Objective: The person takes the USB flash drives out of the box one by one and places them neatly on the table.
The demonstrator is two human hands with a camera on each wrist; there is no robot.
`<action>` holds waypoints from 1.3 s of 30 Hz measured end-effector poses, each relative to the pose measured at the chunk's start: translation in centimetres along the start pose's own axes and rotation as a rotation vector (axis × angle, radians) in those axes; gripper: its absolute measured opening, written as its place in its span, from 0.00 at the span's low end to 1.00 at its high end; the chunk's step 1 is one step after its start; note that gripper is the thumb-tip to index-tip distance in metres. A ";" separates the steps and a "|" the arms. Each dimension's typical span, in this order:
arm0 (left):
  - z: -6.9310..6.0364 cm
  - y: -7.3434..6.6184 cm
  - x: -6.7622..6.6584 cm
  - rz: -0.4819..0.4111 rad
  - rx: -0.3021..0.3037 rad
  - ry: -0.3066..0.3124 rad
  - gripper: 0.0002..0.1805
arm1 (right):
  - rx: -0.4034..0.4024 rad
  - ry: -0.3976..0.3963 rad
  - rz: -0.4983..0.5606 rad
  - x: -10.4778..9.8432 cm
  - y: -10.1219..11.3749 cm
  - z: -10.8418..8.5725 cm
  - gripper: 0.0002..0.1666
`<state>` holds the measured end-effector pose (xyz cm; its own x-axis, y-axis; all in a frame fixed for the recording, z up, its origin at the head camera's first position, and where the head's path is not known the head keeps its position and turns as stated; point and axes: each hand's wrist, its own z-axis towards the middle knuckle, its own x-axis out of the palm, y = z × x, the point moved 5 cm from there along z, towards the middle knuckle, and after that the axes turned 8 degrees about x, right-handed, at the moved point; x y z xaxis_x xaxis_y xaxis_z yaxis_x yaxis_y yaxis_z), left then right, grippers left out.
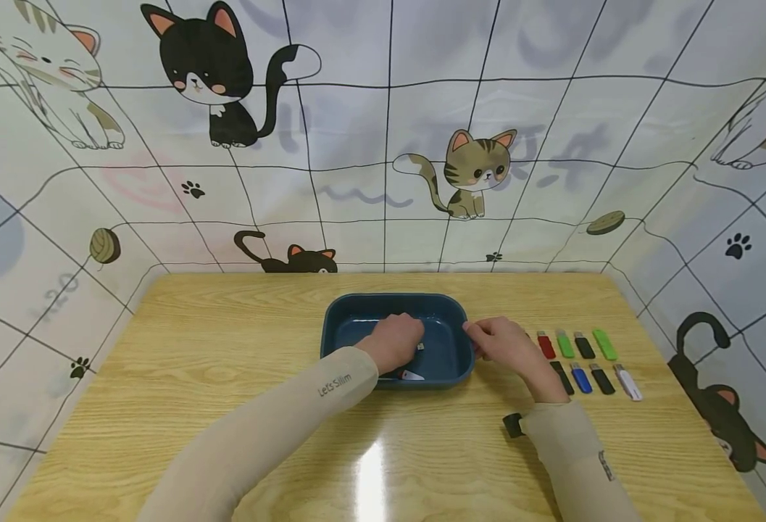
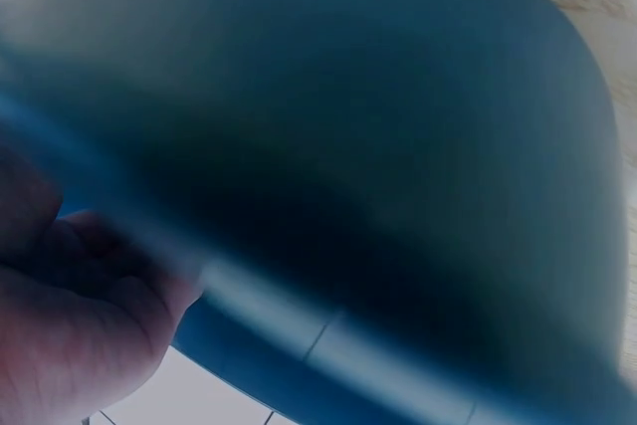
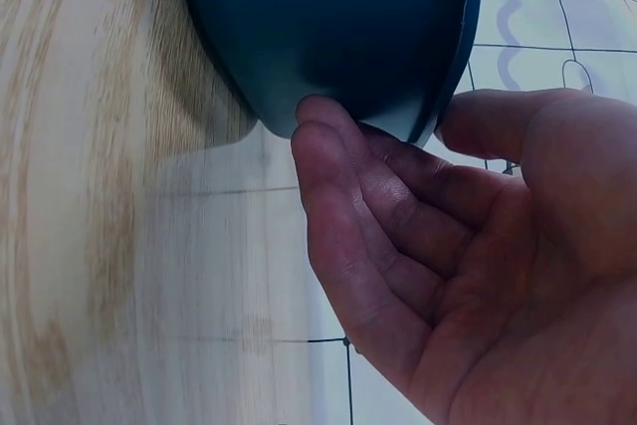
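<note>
Dark-blue rectangular tray (image 1: 446, 355); yellowish wood-grained tabletop (image 1: 226, 333); slim red, green, black, blue and white USB sticks (image 1: 581, 378); beige fabric sleeves (image 1: 285, 431); white, black-gridded, cat-print cloth backdrop (image 1: 350, 130)

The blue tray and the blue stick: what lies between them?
In the head view, the right hand, at the blue tray, and a black stick beside the blue stick; the hand may hide more.

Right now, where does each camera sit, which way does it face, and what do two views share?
Head: on the person's head, facing forward and down at the blue tray on the table; left hand, right hand and sleeves show.
Left wrist: facing the tray, close up; part of the left hand shows at lower left.
Right wrist: facing the tray's end; the right hand shows at lower right.
Shared: head and right wrist both show the right hand at the tray.
</note>
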<state>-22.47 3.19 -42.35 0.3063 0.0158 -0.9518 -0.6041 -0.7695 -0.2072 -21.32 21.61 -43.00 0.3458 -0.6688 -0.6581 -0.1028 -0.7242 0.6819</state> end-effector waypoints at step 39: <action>-8.0 5.7 -5.3 -0.311 -0.093 -0.320 0.09 | -0.020 -0.073 0.023 -0.2 0.1 -0.1 0.20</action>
<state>-21.65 -6.38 -36.66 0.2114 0.4404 -0.8726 -0.4464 -0.7507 -0.4870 -21.31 21.66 -42.77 0.2741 -0.6962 -0.6635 -0.0914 -0.7056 0.7026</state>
